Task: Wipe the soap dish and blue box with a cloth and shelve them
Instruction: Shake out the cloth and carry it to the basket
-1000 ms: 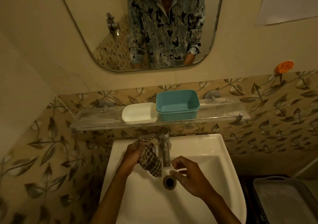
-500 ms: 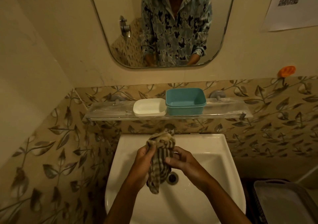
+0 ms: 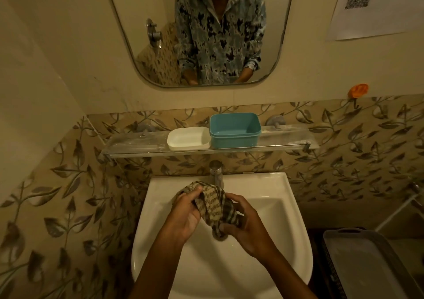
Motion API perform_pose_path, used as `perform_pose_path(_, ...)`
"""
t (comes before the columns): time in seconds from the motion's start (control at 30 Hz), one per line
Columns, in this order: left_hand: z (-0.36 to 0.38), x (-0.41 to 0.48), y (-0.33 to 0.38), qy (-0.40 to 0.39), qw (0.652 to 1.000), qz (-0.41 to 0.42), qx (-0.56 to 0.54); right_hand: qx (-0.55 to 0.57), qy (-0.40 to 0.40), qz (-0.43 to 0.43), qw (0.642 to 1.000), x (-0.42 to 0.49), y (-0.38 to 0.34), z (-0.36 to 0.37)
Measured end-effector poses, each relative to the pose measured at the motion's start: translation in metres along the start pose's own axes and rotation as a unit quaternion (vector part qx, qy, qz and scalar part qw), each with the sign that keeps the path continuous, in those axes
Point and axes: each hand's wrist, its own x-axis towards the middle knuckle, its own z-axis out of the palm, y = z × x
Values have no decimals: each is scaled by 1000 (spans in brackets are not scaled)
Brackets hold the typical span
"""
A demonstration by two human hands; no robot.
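Observation:
A white soap dish (image 3: 188, 138) and a blue box (image 3: 234, 130) stand side by side, touching, on the clear glass shelf (image 3: 128, 146) above the sink. Both look empty. Over the white sink basin (image 3: 270, 209), a checked cloth (image 3: 214, 204) is bunched between my hands. My left hand (image 3: 187, 216) grips its upper left part. My right hand (image 3: 244, 224) holds its lower end, over the drain, which is hidden by the cloth.
A metal tap (image 3: 216, 172) rises at the back of the sink, just behind the cloth. A mirror (image 3: 202, 30) hangs above the shelf. An orange hook (image 3: 358, 90) sticks to the wall at right. A grey tray (image 3: 367, 266) lies at lower right.
My right hand, empty a second ago, has taken hold of the cloth alongside my left. Both hands now bunch it over the drain. The view has shifted slightly.

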Motion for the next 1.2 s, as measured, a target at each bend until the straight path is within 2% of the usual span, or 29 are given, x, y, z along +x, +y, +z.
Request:
perform_pose_path(0.13, -2, -1, -6, -29, 998, -26, 55, -42, 87, -53, 994, 6, -10, -8)
perform_pose_path(0.23, -10, -4, -18, -38, 990, -61, 125, -41, 110, -27, 993, 14, -19, -13)
perform_pose_path(0.33, -10, -10, -30, -19, 966, -74, 246, -79, 124, -21, 989, 24, -27, -17)
perform_pose_path(0.4, -7, -13, -42, 52, 925, -39, 374, -79, 142, -7, 987, 30, -31, -18)
perform_pose_path(0.47, -1, -20, -51, 131, 839, 92, 520, -89, 162, 2, 983, 35, -33, -21)
perform_pose_path(0.5, 2, -25, -52, 129, 817, 174, 534, -97, 168, 2, 981, 37, -33, -23)
perform_pose_path(0.53, 6, -29, -51, 96, 818, 226, 520, -106, 171, -1, 980, 38, -33, -24)
perform_pose_path(0.6, 16, -33, -49, -7, 845, 245, 476, -119, 179, -13, 976, 38, -34, -25)
perform_pose_path(0.67, 24, -35, -48, -56, 826, 257, 498, -123, 186, -17, 975, 38, -37, -26)
perform_pose_path(0.77, 28, -32, -45, -37, 802, 310, 508, -120, 161, 5, 980, 38, -45, -32)
perform_pose_path(0.97, 20, -18, -17, -29, 764, 355, 538, -138, 53, 44, 988, 33, -61, -60)
perform_pose_path(1.2, 4, -3, 31, -20, 729, 397, 557, -242, 21, -22, 970, 35, -89, -94)
